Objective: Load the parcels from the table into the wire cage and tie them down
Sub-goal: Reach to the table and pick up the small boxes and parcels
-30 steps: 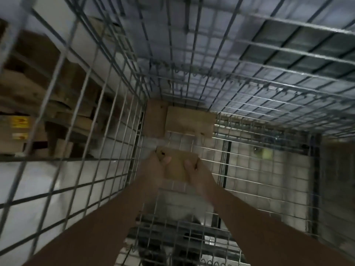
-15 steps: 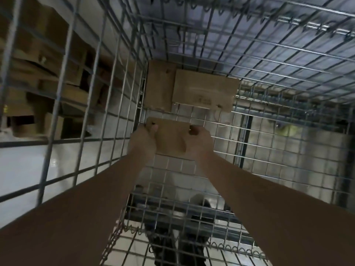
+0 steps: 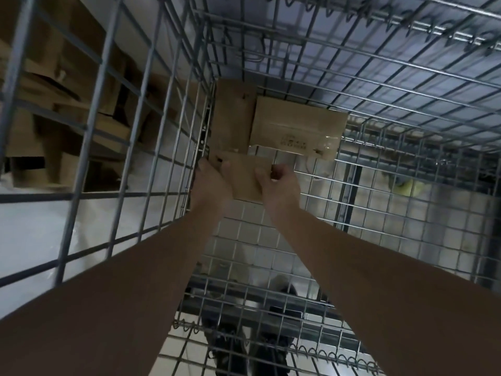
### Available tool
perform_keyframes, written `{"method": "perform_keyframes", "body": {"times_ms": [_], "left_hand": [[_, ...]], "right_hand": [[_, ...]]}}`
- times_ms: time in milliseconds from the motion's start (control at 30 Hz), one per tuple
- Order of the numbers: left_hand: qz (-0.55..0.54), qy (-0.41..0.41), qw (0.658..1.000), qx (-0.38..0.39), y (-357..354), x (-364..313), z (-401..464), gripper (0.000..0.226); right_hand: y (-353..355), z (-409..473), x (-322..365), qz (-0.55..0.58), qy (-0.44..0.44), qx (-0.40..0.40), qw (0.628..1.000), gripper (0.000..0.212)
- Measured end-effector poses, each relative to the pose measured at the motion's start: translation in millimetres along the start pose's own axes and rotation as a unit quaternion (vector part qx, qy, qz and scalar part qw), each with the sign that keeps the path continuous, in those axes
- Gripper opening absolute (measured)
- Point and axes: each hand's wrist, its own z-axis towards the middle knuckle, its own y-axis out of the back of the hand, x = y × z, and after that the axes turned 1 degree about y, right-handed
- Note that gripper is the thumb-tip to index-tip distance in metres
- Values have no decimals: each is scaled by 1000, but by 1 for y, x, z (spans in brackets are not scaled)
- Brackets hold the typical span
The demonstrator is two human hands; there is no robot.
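Observation:
Both my arms reach deep into the wire cage (image 3: 151, 147). My left hand (image 3: 210, 183) and my right hand (image 3: 279, 185) grip the two sides of a small brown cardboard parcel (image 3: 245, 177) just above the cage's mesh floor. Its far edge meets two parcels lying in the far left corner: a narrow upright one (image 3: 233, 115) against the left wall and a wider taped one (image 3: 295, 128) with a printed mark to its right.
Mesh walls close in on the left, far side and right, with a mesh floor (image 3: 271, 240) below. Stacked cardboard boxes (image 3: 54, 109) show outside through the left wall. A yellowish object (image 3: 404, 185) lies beyond the mesh at right.
My hands have carried the small parcel farther into the cage, up to the two parcels in the far left corner. The view has tilted down and closer.

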Motion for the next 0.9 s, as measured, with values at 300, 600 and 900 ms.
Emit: {"method": "perform_keyframes", "body": {"times_ms": [300, 600, 900], "left_hand": [[74, -9, 997, 14, 8, -14, -7, 57], [236, -172, 956, -1, 17, 11, -36, 77], [177, -178, 968, 22, 29, -3, -32, 59]], "right_hand": [[-17, 2, 1, -11, -71, 18, 997, 40], [-20, 0, 10, 13, -110, 31, 993, 60], [10, -7, 11, -57, -47, 80, 994, 45]]}}
